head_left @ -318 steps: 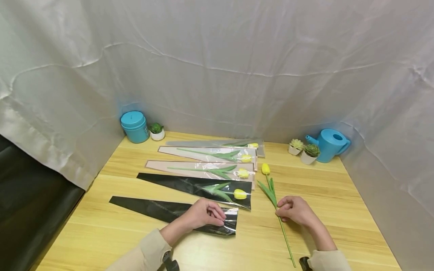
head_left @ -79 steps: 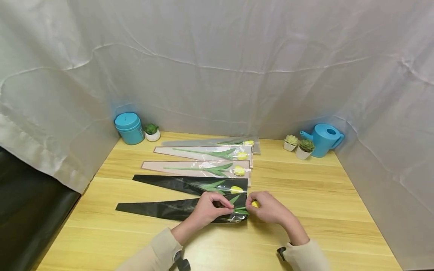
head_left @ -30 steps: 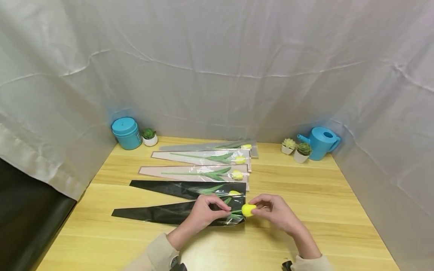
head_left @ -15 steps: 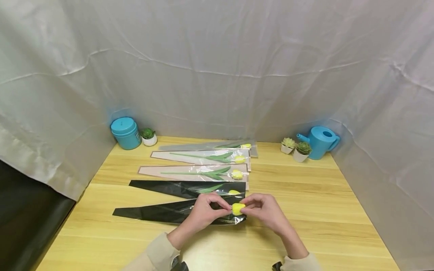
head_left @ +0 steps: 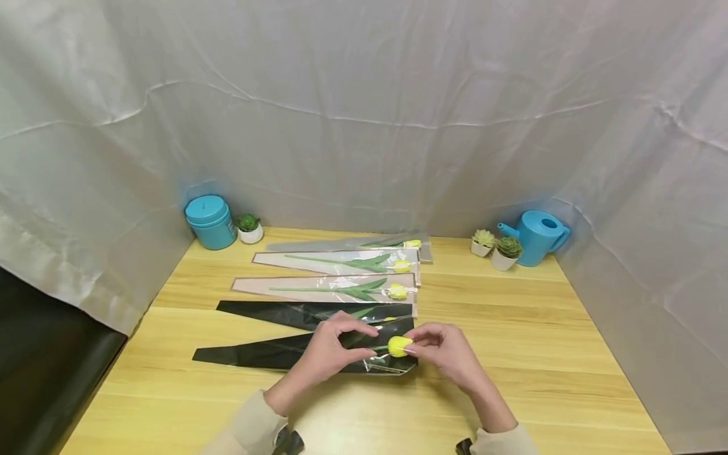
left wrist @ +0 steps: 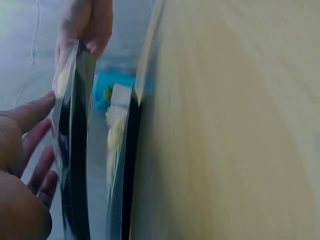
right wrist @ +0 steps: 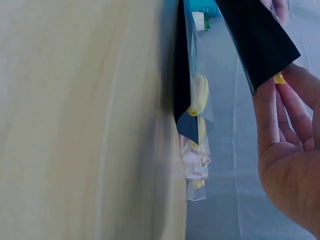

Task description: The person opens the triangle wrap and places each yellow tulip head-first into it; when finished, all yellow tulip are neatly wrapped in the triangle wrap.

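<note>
The right hand point(head_left: 449, 354) pinches the yellow head of an artificial tulip point(head_left: 399, 345) between thumb and fingers. That tulip lies in the mouth of the nearest black flower sleeve point(head_left: 256, 355), its stem running left under the clear front. Over the same sleeve is the left hand point(head_left: 327, 351), thumb and index finger spread apart at the clear film. In the left wrist view, the left hand's extended fingers reach the film side of the sleeve point(left wrist: 79, 135). The right wrist view shows the sleeve's black back point(right wrist: 260, 45) raised above the table, with the right hand point(right wrist: 295, 165) at its wide end.
Behind lie another black sleeve point(head_left: 256, 309), two pale ones point(head_left: 284, 284) point(head_left: 279, 258) and a grey one point(head_left: 307, 245), each holding a yellow tulip. A blue canister point(head_left: 210, 221) and potted succulent point(head_left: 249, 229) stand back left; two succulents point(head_left: 505, 253) and a blue watering can point(head_left: 537, 237) back right.
The tulip, earlier lying on the table at right, has gone leftward into the black sleeve. Within the last half second the left hand has parted its pinching fingers; the right keeps hold of the bloom.
</note>
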{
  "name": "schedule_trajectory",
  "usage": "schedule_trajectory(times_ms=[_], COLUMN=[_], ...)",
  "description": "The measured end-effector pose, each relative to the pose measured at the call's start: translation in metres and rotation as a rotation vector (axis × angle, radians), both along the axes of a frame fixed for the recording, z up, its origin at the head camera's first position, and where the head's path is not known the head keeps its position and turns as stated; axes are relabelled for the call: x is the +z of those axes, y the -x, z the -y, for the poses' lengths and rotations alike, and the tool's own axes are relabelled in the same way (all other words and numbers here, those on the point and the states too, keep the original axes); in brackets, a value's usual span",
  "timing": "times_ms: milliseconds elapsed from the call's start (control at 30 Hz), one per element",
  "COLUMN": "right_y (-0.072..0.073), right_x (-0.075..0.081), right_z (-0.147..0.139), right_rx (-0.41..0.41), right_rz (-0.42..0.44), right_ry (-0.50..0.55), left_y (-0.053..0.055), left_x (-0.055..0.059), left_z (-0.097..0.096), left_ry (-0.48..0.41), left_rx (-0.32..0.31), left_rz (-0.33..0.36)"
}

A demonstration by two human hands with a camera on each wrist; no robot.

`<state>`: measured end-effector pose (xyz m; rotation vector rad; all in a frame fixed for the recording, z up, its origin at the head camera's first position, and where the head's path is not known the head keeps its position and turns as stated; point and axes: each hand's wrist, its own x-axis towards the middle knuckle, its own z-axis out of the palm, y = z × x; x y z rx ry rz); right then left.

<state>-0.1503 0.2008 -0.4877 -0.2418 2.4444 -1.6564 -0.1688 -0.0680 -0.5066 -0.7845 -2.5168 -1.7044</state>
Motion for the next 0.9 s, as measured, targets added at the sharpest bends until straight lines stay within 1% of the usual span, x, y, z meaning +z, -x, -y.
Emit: schedule_trajectory(times_ms=[100, 233, 333, 467, 600, 700, 900], right_y=[0.0000, 0.0001, 0.0005, 0.0013, 0.0017, 0.0019, 0.0000], right_x=[0.0011, 0.0020, 0.0011, -0.0003, -0.0013, -0.0017, -0.0010], right_z=[-0.0012, -0.0014, -0.0005, 0.0005, 0.0011, 0.0007, -0.0061], right_rx=[-0.011, -0.009, 0.006, 0.047, 0.064, 0.069, 0.109], right_rz=[0.001, 0.003, 0.008, 0.018, 0.041, 0.047, 0.041], right_ry=[0.004, 0.022, 0.035, 0.058, 0.063, 0.044, 0.009], left_y=[0.0006, 0.0020, 0.0032, 0.0044, 0.0056, 0.0065, 0.0085], left_x=[-0.0008, -0.0035, -0.0057, -0.0073, -0.0084, -0.0090, -0.0090], left_z=[0.0084, 0.0118, 0.0112, 0.0106, 0.0106, 0.0106, 0.0098], left_ry=[0.060, 0.090, 0.074, 0.045, 0.041, 0.042, 0.046], left_rx=[0.016, 0.009, 0.003, -0.002, -0.007, -0.011, -0.032], left_rz=[-0.012, -0.016, 0.006, 0.040, 0.045, 0.043, 0.032])
